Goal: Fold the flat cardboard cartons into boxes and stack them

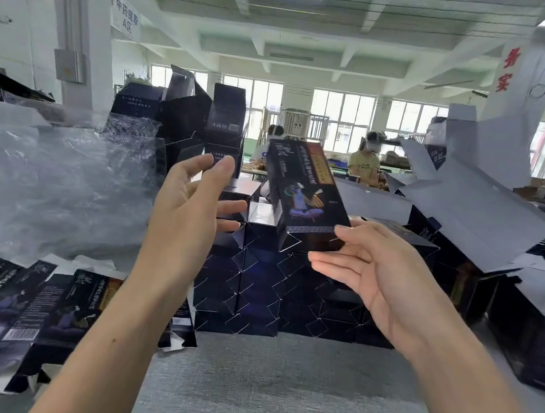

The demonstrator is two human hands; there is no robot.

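Observation:
A folded dark blue box (303,192) with a printed figure lies tilted on top of the stack of folded boxes (262,289) in the middle of the table. My right hand (368,273) touches the box's near end with thumb and straight fingers. To the left of the box, my left hand (194,204) hovers with relaxed fingers and holds nothing. Flat dark cartons (29,302) lie spread at the lower left.
Crumpled clear plastic wrap (49,176) fills the left side. More dark boxes (186,116) stand behind the stack. Unfolded cartons with white insides (473,200) pile up on the right. The grey table surface (278,392) lies in front. Two people work in the background.

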